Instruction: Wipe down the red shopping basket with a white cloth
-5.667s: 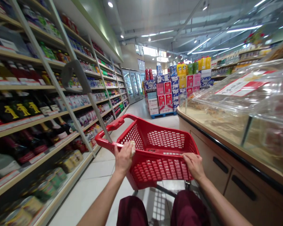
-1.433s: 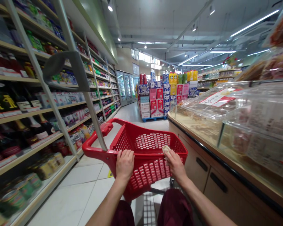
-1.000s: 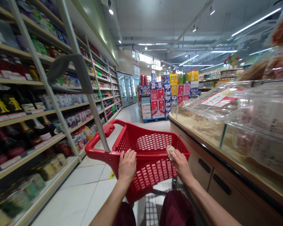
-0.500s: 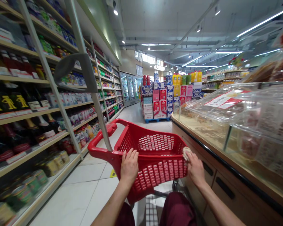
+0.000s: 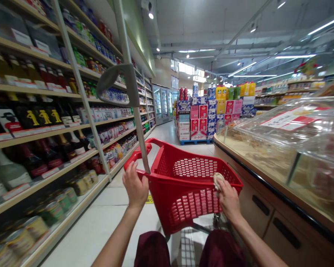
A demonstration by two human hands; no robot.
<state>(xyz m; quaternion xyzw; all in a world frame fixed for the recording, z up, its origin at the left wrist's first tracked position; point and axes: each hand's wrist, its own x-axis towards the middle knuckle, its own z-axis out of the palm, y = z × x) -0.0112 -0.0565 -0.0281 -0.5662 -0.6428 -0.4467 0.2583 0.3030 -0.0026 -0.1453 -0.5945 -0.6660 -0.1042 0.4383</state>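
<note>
A red plastic shopping cart (image 5: 180,181) stands side-on in front of me, its basket walls pierced with slots. My left hand (image 5: 136,184) is closed around the red frame near the handle, beside the foot of a grey metal pole (image 5: 141,137). In my right hand (image 5: 228,197) is a bunched, off-white cloth (image 5: 218,180), pressed against the near top rim of the basket toward its right end. A grey plastic hook-like bracket (image 5: 119,84) sits on the pole above the cart. The palm sides of both hands are hidden.
Shelves (image 5: 94,124) of bottles and cans line the left. A display counter (image 5: 256,181) with clear plastic food packs (image 5: 292,118) runs along the right, close to the cart. Stacked drink cartons (image 5: 197,122) stand on a blue pallet (image 5: 196,142) ahead. Glass-door coolers (image 5: 161,102) are farther back.
My left hand has moved left along the rim to the handle end. The cloth in my right hand has slid left from the basket's corner along the rim. The view has turned left.
</note>
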